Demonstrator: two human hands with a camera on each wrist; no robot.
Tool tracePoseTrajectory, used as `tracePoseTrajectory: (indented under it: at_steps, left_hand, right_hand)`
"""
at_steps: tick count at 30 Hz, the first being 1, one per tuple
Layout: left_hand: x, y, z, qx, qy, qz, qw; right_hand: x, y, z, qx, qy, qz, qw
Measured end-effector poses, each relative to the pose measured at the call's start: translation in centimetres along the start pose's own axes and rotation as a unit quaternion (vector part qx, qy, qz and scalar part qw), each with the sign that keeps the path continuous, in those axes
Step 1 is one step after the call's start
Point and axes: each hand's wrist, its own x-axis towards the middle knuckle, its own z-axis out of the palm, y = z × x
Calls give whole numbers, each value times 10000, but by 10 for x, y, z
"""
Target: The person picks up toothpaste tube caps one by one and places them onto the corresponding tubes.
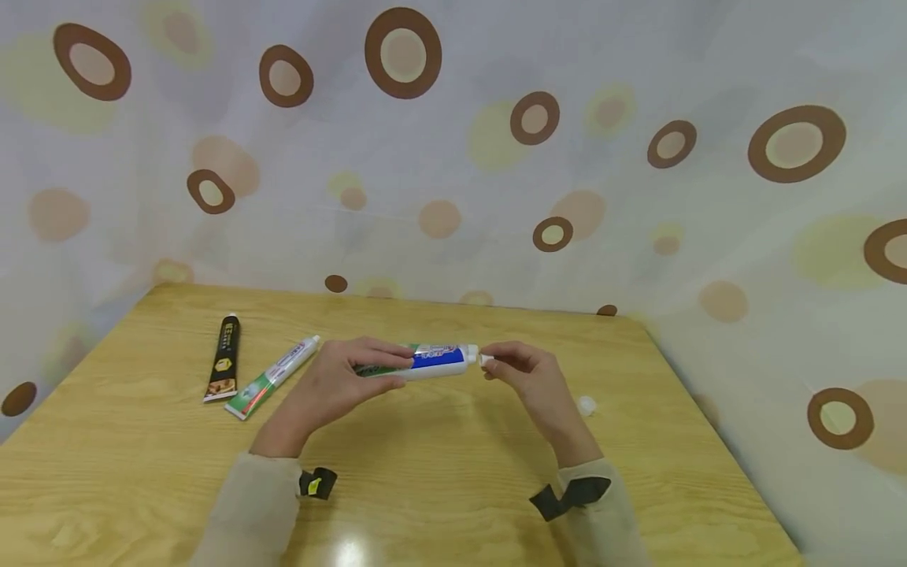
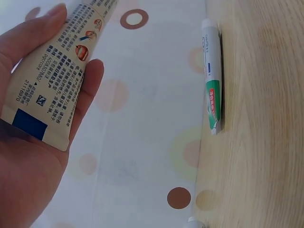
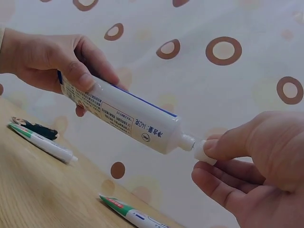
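My left hand (image 1: 347,370) grips a white toothpaste tube (image 1: 439,358) with a blue and green front, held above the table and lying nearly level. Its printed back faces the left wrist camera. The bare threaded nozzle (image 3: 187,141) points toward my right hand (image 1: 520,370). Between right thumb and fingers I pinch a small white cap (image 3: 204,153), right at the nozzle's tip with a slight gap showing. Both wrists wear dark straps over pale sleeves.
Left on the wooden table (image 1: 425,472) lie a black toothpaste tube (image 1: 225,354) and a green-and-white one (image 1: 272,378). Another green-and-white tube (image 3: 126,209) shows low in the right wrist view. A loose white cap (image 1: 586,405) lies right of my right hand. Behind hangs a circle-patterned cloth (image 1: 439,173).
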Motion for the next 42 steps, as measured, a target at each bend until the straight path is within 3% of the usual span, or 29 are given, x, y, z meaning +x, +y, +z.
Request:
tracePoseTrajectory:
  at_steps: [8, 35, 42]
  left_hand:
    - [2, 2, -1, -41, -188, -156, 9997]
    - [2, 7, -3, -309, -252, -419, 9983]
    - [2, 6, -4, -375, -234, -472, 9979]
  right_hand:
    - [-5, -4, 2, -60, -181, -84, 9998]
    - [-5, -10, 1, -438, -489, -39, 9978]
    - [-7, -14, 0, -848, -525, -391, 9942]
